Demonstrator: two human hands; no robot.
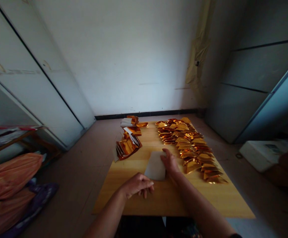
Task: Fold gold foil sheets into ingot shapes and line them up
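Note:
A pale sheet of paper (156,167) lies on the wooden table (124,172) in front of me, its plain side up. My right hand (170,162) is at the sheet's right edge, with its fingers bent over the upper right part. Close to the sheet's lower left corner, my left hand (139,185) hovers with loosely bent fingers somewhat apart and nothing visible in them. To the left are bundles of gold foil paper (127,147) with pale backs. Rows of folded gold foil pieces (190,145) overlap along the table's right side.
Behind the table stands a white wall (139,59) with a dark baseboard. Pale cabinets (34,76) are on the left, near orange and purple bags (12,178). At the right are a grey refrigerator-like cabinet (248,86) and a white box (258,153) on the floor.

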